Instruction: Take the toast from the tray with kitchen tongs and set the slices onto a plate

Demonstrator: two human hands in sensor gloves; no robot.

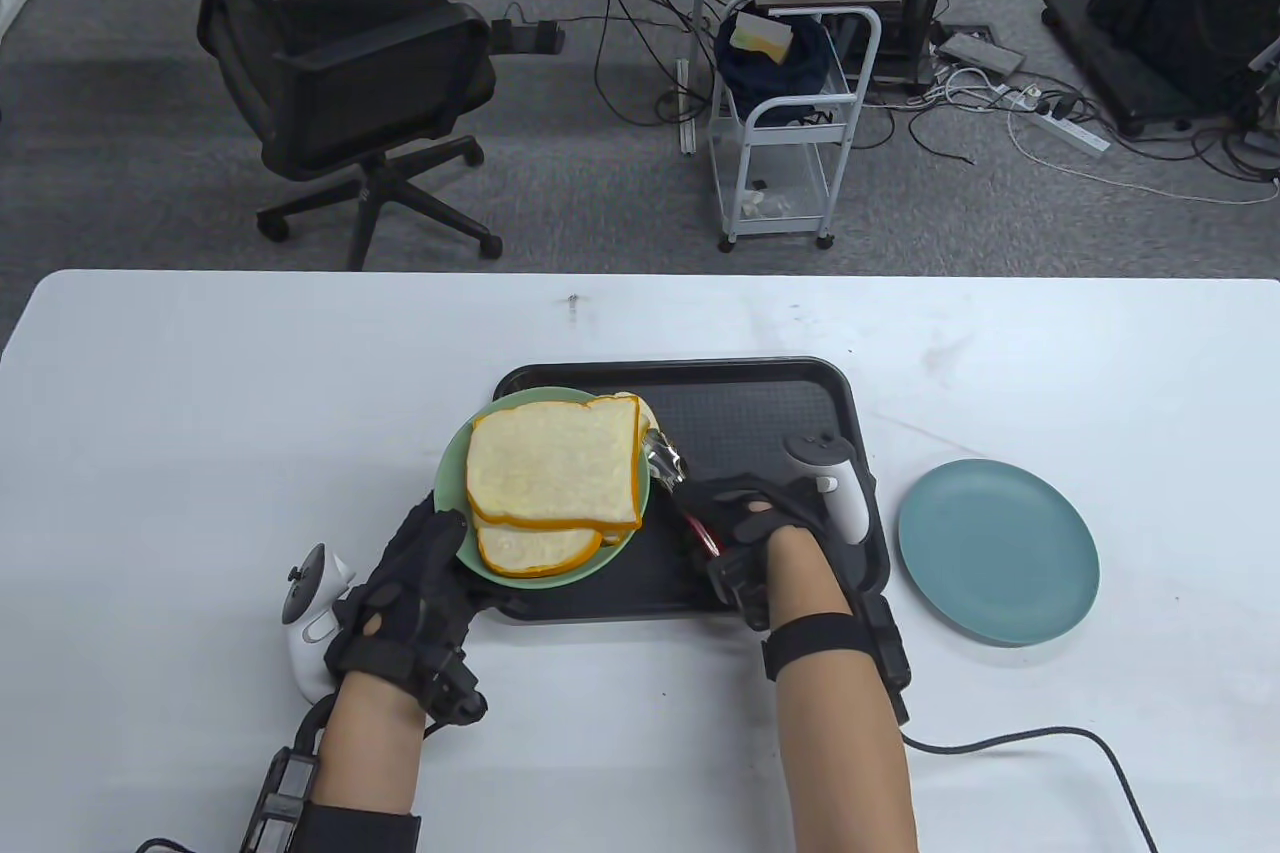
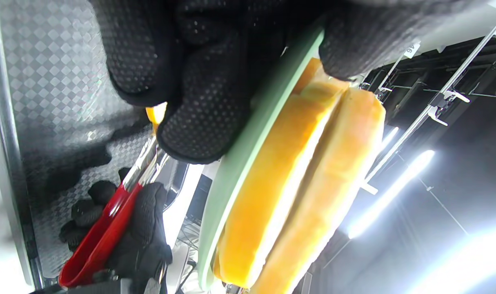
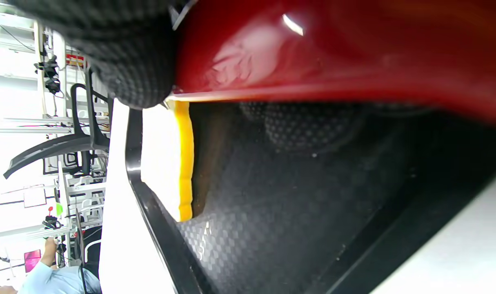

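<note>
The green plate (image 1: 455, 483) carries two stacked toast slices (image 1: 555, 478) with orange crusts. It hovers over the left part of the black tray (image 1: 770, 413). My left hand (image 1: 425, 558) grips its near rim, thumb on top and fingers below, as the left wrist view shows for the plate (image 2: 248, 155) and toast (image 2: 296, 171). My right hand (image 1: 745, 523) holds the red-handled tongs (image 1: 668, 468), whose metal tips sit at the toast's right edge. The tongs (image 3: 313, 49) fill the top of the right wrist view. Another toast slice (image 3: 170, 163) lies on the tray (image 3: 272, 212).
An empty blue plate (image 1: 998, 553) rests on the white table (image 1: 250, 413), right of the tray. A black cable (image 1: 1050, 738) trails from my right wrist across the table's near right side. Beyond the table stand an office chair (image 1: 340, 83) and a small cart (image 1: 790, 123).
</note>
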